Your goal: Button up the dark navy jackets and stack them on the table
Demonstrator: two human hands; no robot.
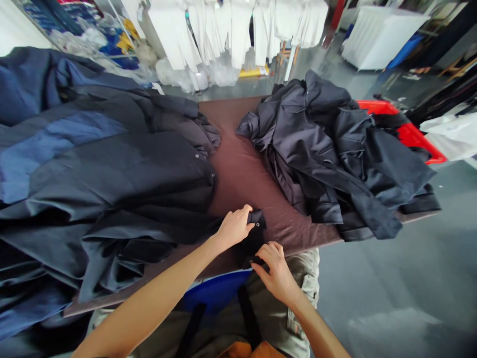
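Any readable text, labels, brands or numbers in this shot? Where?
Nothing is readable.
Blue-and-yellow printed plastic bags, back left: markings too blurred to read.
Flat yellow item, beneath the white hanging garments: nothing legible.
Black fabric, centre: no label visible.

- Bare hands [234, 228] and forearms [149, 298]
- Beige cargo trousers [303, 293] with a side pocket [296, 323]
- Two black straps [249, 318] down the front
- Blue cloth [216, 291] at the waist
- Orange patch [249, 350] at the lower edge of view
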